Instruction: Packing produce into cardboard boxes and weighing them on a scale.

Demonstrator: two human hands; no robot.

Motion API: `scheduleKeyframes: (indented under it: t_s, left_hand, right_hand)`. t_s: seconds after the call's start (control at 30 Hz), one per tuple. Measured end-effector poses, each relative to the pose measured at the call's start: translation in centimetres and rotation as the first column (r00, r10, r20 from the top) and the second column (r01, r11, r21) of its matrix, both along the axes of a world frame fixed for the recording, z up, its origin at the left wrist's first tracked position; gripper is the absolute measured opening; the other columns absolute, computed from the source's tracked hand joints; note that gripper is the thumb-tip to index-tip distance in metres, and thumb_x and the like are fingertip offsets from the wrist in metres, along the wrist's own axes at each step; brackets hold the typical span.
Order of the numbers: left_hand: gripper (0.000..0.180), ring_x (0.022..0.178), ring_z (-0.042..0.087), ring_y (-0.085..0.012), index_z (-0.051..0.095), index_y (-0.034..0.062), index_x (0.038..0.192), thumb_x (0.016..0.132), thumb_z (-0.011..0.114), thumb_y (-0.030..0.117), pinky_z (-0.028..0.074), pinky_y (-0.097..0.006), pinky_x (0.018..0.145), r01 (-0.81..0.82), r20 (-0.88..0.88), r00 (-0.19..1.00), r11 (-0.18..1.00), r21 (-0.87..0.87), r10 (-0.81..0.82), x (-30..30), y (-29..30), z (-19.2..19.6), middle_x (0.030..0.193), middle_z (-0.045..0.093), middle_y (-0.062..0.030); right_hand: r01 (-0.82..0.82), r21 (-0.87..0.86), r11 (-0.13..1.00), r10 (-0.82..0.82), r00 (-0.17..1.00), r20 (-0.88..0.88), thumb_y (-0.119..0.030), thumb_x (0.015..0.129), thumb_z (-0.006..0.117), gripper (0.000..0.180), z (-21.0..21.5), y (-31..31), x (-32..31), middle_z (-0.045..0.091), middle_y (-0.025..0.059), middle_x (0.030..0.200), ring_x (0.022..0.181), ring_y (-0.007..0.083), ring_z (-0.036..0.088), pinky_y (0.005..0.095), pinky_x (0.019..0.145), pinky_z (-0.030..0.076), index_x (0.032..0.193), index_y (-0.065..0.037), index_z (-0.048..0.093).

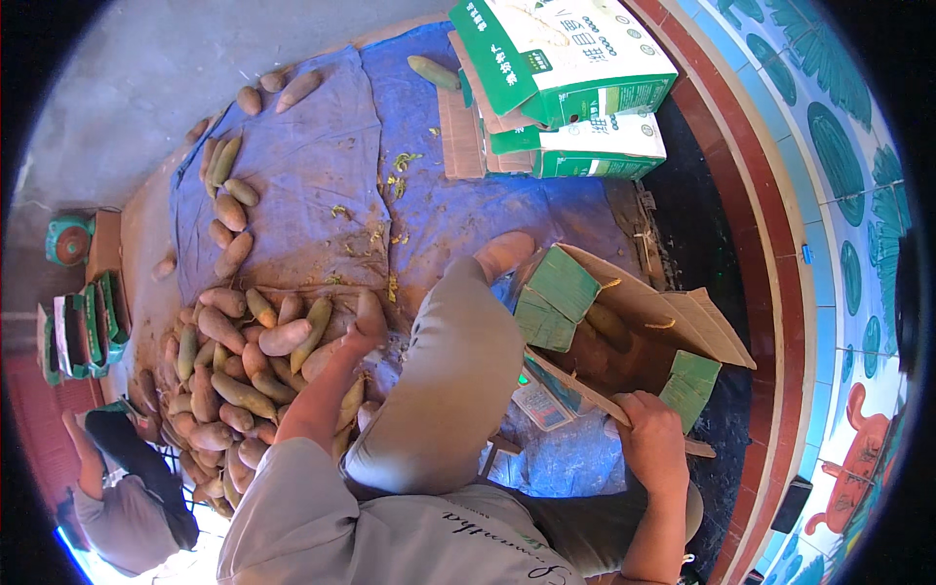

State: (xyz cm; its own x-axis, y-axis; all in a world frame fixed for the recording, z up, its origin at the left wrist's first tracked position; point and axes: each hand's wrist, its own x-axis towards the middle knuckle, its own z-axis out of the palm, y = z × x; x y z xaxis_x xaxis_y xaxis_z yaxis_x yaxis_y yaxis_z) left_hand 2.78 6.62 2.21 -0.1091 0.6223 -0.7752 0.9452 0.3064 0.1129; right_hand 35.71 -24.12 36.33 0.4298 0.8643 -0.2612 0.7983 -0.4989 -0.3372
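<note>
My left hand (365,333) is at the right edge of a pile of long green and muddy-brown radishes (244,390). Its fingers are closed round a brownish radish (370,306) that points up from the fist. On my other side, my right hand (651,439) grips the near rim of an open cardboard box (634,278). Green inner flaps (561,297) fold over parts of the box's opening. Inside lies a greenish radish (608,326); the rest of the inside is in shadow. A panel with a small display (542,402) shows beside the box.
Loose radishes (230,213) lie on a blue tarp (292,195). Stacked green-and-white cartons (595,78) stand at the far right, before a red-tiled ledge (770,244). Another person (127,517) sits at lower left near folded cartons (86,331). My bent leg (434,380) lies between pile and box.
</note>
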Motion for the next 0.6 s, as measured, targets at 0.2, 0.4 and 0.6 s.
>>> scheduleKeyframes:
  t_s: [0.2, 0.4, 0.6]
  left_hand:
    - [0.094, 0.112, 0.055, -0.0311, 0.040, 0.0050, 0.135, 0.055, 0.080, 0.037, 0.047, -0.037, 0.090, 0.210, 0.174, 0.969, 0.959, -0.192, -0.177, -3.2, -1.7, 6.0, 0.123, 0.054, -0.0236]
    - [0.088, 0.119, 0.049, -0.0328, 0.042, 0.0064, 0.134, 0.060, 0.076, 0.041, 0.046, -0.040, 0.092, 0.504, 0.074, 0.857, 0.860, 0.082, -0.509, -5.3, -3.6, 4.0, 0.131, 0.046, -0.0246]
    - [0.096, 0.125, 0.042, -0.0380, 0.030, 0.0095, 0.139, 0.063, 0.073, 0.048, 0.043, -0.041, 0.097, 0.404, -0.095, 0.911, 0.915, 0.007, -0.402, -2.5, -5.1, 5.3, 0.136, 0.035, -0.0281]
  right_hand:
    - [-0.005, 0.007, 1.000, 0.005, 1.000, 0.017, -0.002, 0.068, 0.062, 0.017, -0.3, -0.4, -0.1, 0.057, 0.0137, 0.079, 0.080, 0.0331, 0.058, 0.0431, 0.069, 0.048, 0.086, -0.003, 0.059]
    - [-0.009, 0.026, 1.000, 0.008, 1.000, 0.022, -0.003, 0.068, 0.063, 0.018, -0.2, -0.2, -0.3, 0.057, 0.0137, 0.078, 0.080, 0.0332, 0.058, 0.0432, 0.069, 0.048, 0.086, -0.004, 0.058]
    - [-0.028, 0.038, 0.999, 0.026, 0.998, 0.050, -0.004, 0.070, 0.062, 0.017, -0.6, -0.6, -0.2, 0.058, 0.0137, 0.078, 0.079, 0.0328, 0.059, 0.0422, 0.069, 0.048, 0.086, -0.004, 0.058]
